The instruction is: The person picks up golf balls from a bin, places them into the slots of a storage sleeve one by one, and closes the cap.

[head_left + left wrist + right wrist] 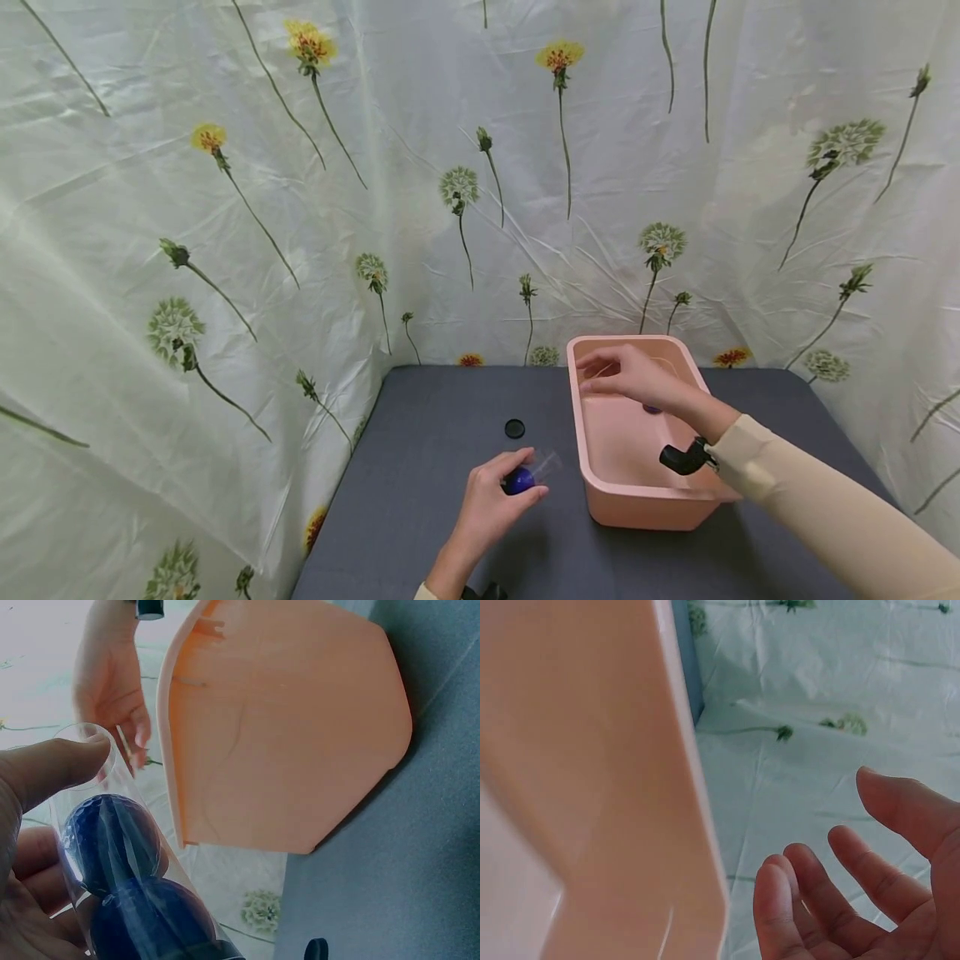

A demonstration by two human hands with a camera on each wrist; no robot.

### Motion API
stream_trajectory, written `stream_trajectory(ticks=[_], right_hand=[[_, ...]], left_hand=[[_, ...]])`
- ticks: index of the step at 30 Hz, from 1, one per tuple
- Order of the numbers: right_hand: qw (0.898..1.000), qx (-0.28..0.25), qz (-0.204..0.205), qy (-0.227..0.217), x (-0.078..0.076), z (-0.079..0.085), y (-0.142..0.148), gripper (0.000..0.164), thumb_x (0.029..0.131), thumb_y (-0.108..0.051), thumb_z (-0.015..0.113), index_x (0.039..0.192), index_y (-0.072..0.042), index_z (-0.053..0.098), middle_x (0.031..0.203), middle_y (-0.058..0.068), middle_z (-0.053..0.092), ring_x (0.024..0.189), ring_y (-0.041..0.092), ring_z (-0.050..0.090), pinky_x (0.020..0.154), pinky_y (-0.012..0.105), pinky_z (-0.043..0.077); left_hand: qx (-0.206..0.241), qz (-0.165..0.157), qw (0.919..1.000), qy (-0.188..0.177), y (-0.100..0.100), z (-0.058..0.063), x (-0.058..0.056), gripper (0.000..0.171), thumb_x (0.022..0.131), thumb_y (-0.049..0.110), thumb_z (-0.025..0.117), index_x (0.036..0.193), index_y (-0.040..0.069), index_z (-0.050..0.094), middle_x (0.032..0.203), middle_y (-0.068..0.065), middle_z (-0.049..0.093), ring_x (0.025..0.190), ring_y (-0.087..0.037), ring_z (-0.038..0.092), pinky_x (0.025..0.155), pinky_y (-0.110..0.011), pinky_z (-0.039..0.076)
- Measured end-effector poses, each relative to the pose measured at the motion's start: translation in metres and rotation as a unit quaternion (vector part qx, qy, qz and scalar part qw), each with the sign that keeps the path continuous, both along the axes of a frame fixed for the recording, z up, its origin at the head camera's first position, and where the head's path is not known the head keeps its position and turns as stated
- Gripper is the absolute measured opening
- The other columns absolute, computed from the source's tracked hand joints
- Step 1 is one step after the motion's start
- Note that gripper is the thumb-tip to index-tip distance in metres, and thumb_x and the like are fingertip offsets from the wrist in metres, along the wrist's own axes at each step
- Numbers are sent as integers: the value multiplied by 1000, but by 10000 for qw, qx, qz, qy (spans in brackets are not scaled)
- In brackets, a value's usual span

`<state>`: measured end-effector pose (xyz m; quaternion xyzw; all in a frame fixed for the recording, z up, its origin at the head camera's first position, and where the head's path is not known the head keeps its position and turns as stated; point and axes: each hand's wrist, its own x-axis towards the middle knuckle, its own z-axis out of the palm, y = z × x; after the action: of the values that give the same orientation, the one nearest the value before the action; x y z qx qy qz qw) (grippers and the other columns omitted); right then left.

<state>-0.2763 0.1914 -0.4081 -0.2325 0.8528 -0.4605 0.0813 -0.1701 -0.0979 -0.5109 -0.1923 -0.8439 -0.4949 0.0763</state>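
My left hand grips a clear tube above the table, thumb at its rim and fingers round its side. Inside the tube, two dark blue balls sit one against the other, as the left wrist view shows. My right hand hovers over the far left part of a pink bin, fingers loosely bent and holding nothing. In the right wrist view, its fingers are beside the bin's wall. A small dark blue thing lies in the bin, partly hidden by my right forearm.
A round black cap lies on the dark grey table, left of the bin and beyond my left hand. Behind and to the sides hangs a pale curtain printed with dandelions. My right sleeve crosses the bin's near right corner.
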Motion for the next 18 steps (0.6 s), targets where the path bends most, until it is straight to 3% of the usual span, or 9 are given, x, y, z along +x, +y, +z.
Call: stream_trajectory(ticks=[8, 18], right_hand=[[9978, 204, -483, -409, -27, -19, 21, 46, 95, -22, 72, 134, 1, 60, 121, 19, 66, 107, 29, 66, 89, 46, 55], [9920, 588, -974, -540, -54, -49, 35, 42, 97, -15, 68, 126, 14, 60, 114, 25, 68, 105, 37, 66, 89, 48, 53]], left_hand=[[121, -30, 9999, -108, 0, -2, -1, 50, 81, 30, 86, 126, 16, 71, 114, -7, 71, 96, -10, 67, 82, -26, 55], [150, -8, 9998, -99, -1, -5, -3, 50, 80, 28, 87, 127, 17, 71, 115, -4, 71, 96, -10, 66, 81, -25, 55]])
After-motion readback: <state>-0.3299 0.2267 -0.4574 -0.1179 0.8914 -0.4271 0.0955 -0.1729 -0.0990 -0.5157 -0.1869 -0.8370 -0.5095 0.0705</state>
